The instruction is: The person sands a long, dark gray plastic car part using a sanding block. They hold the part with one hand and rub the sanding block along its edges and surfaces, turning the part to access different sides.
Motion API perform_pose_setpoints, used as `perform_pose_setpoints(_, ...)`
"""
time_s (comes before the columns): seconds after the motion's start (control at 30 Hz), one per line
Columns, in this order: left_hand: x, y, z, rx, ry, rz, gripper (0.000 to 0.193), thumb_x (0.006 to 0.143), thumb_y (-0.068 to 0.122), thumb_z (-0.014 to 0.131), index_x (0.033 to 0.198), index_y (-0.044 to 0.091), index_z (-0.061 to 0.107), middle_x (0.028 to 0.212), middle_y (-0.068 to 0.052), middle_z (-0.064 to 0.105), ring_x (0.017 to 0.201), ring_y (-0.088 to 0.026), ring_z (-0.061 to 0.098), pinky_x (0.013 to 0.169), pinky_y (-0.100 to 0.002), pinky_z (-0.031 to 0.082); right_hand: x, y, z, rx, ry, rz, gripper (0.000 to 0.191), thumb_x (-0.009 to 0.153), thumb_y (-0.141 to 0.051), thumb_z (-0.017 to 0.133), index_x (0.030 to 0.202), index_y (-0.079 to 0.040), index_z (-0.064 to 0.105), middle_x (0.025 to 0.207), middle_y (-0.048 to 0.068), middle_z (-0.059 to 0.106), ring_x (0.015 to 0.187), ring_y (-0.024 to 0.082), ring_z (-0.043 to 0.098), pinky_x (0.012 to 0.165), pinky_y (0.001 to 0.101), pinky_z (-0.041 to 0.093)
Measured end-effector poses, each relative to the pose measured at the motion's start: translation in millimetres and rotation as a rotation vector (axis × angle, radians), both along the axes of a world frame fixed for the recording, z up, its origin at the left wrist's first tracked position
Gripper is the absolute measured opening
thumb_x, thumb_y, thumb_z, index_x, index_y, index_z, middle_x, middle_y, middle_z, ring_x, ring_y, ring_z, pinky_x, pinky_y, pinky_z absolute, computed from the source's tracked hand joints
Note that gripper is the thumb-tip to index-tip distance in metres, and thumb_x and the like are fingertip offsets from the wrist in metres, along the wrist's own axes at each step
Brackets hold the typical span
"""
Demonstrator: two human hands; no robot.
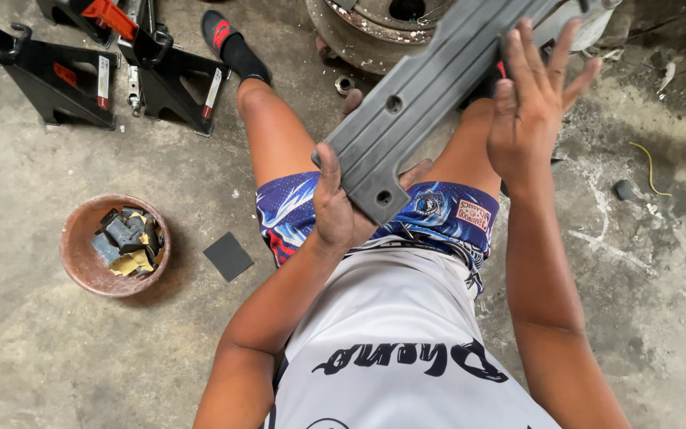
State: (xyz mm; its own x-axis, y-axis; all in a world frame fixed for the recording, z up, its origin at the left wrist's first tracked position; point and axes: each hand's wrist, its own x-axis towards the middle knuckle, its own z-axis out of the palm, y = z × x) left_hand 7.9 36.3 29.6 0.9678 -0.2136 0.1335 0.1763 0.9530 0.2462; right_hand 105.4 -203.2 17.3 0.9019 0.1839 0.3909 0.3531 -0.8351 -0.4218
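Grey ribbed panel [430, 95] slants across my lap, left hand [337, 208] pinching its near corner, right hand [535, 103] spread flat on its upper part; weak corner grip, could slip onto my legs [279, 135].

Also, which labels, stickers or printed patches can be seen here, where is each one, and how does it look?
Sticker on left jack stand: narrow upright strip, white and yellow, on its black frame.
Sticker on second jack stand: slim white and red strip on its slanted leg.
Patch on shorts: tilted rectangle, pale with red print.
Round emblem on shorts: dark blue and white.
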Motion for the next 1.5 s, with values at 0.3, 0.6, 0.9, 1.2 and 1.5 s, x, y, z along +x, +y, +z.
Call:
perform_pose_setpoints(0.3,-1,4,-31,0.122,-0.075,0.087,0.102,0.092,0.08,0.045,0.167,0.013,0.026,0.157,-0.014,0.046,0.142,-0.028,0.05,0.119,-0.046,0.048,-76,94,-4,-0.3,-0.108,0.566,0.086,0.097,-0.081,0.023,0.165,-0.03,0.036,0.175,0.0,0.019,0.16,0.032,-0.007,0.118,0.0602,-0.025)
perform_pose_setpoints(0.6,-7,26,-50,0.275,0.008,0.03,0.1,0.091,0.079,0.043,0.166,0.016,0.022,0.157,-0.015,0.046,0.139,-0.035,0.054,0.11,-0.057,0.051,15,44,8,-0.171,0.062,-0.072,0.083,0.106,-0.068,0.008,0.172,-0.023,0.026,0.179,-0.002,0.015,0.16,0.028,-0.011,0.12,0.0634,-0.022)
perform_pose_setpoints(0.9,-17,63,-65,0.305,0.087,0.089,0.097,0.095,0.076,0.045,0.166,0.014,0.027,0.157,-0.014,0.049,0.138,-0.031,0.055,0.109,-0.051,0.052,-19,78,-22,-0.518,0.036,0.357,0.096,0.075,-0.051,0.076,0.163,-0.041,0.039,0.172,-0.002,0.025,0.154,0.039,-0.004,0.11,0.0703,-0.017)
perform_pose_setpoints(1.2,-12,99,-61,0.429,0.055,0.17,0.067,0.106,0.052,0.053,0.16,0.016,0.033,0.151,-0.018,0.05,0.126,-0.033,0.059,0.096,-0.05,0.055,13,108,13,-0.24,-0.059,0.382,0.093,0.089,-0.075,0.05,0.162,-0.02,0.031,0.168,0.01,0.024,0.155,0.037,0.009,0.11,0.0734,-0.016)
perform_pose_setpoints(1.5,-38,126,-77,0.376,0.139,0.243,0.07,0.105,0.057,0.051,0.159,0.018,0.033,0.157,-0.017,0.046,0.132,-0.037,0.056,0.093,-0.053,0.056,26,120,-32,-0.194,-0.031,0.311,0.076,0.102,-0.07,0.032,0.164,-0.027,0.039,0.173,0.002,0.028,0.159,0.036,0.001,0.116,0.0698,-0.016)
